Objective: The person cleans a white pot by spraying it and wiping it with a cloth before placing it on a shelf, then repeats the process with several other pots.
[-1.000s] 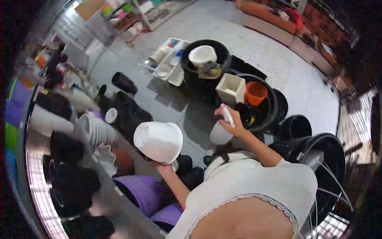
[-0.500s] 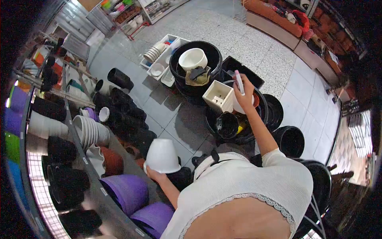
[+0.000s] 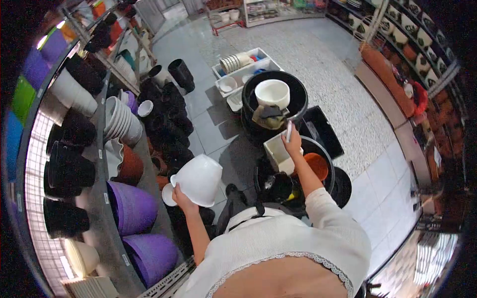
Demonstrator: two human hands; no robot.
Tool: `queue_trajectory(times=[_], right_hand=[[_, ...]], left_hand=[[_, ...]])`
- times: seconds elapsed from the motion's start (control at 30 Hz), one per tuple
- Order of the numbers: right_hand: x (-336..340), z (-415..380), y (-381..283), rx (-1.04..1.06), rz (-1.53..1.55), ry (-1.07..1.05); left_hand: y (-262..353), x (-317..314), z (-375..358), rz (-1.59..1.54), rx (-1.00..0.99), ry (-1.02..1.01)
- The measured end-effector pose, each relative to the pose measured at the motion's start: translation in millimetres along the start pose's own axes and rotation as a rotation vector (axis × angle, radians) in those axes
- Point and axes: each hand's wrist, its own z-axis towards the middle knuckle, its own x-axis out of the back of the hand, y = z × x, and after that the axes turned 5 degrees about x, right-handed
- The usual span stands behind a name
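My left hand (image 3: 185, 199) is closed on the rim of a smooth white plant pot (image 3: 198, 179), which is tilted on its side. A small round white piece (image 3: 169, 194) shows beside that hand; whether it is held or lies behind cannot be told. My right hand (image 3: 292, 142) is closed around a slim white marker (image 3: 289, 131), pointing up and away. Just left of this hand is a square cream pot (image 3: 278, 154). It sits over a large black tub (image 3: 324, 144) that also has a terracotta-coloured pot (image 3: 316, 166) in it.
Shelves on the left carry purple pots (image 3: 131, 208), stacked white pots (image 3: 121, 121) and black pots (image 3: 69, 171). Ahead, a round black tub (image 3: 298, 89) has a white bowl-shaped pot (image 3: 272, 94) on top. Beside it are white trays (image 3: 268, 62) and a black rectangular tray (image 3: 323, 131).
My view has swung, shifting the surroundings. The white pot in my left hand has tipped from upside down onto its side. My right hand, still holding the marker, has moved closer to the square pot.
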Motion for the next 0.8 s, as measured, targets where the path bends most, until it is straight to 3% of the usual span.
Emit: queue_trajectory(times=[0.1, 0.2, 0.33, 0.43, 0.53, 0.57, 0.6, 0.67, 0.73, 0.8], right_hand=[[-39.2, -3.0, 44.0, -0.082, 0.035, -0.012], [-14.0, 31.1, 1.0, -0.594, -0.186, -0.116], [-1.5, 94.9, -38.3, -0.063, -0.164, 0.067], [-11.3, 127.0, -98.7, 0.166, -0.348, -0.129], [-77.3, 131.5, -86.9, 0.231, -0.741, -0.432], [-107.0, 130.5, -59.7, 0.276, -0.814, -0.425], [-120.4, 128.5, -38.7, 0.360, -0.670, -0.312], [-131.8, 145.4, -31.4, 0.122, -0.606, -0.517], [-127.3, 157.6, -38.5, 0.020, -0.464, -0.363], [-107.1, 173.1, -64.5, 0.080, -0.159, -0.220]], left_hand=[[10.2, -6.3, 17.2, -0.016, -0.008, 0.095], [3.7, -6.2, 55.4, -0.036, 0.016, 0.114], [4.0, -47.2, 87.0, -0.015, 0.043, 0.100], [-0.4, -71.9, 119.1, 0.045, 0.085, 0.040], [-7.0, -87.6, 150.0, 0.027, 0.129, -0.024], [-3.7, -93.2, 153.4, 0.005, 0.155, -0.054], [4.5, -100.2, 153.4, -0.020, 0.173, -0.078], [15.2, -105.6, 161.2, -0.057, 0.183, -0.085], [19.6, -107.4, 168.8, -0.082, 0.187, -0.064], [18.7, -103.9, 175.0, 0.012, 0.161, -0.027]])
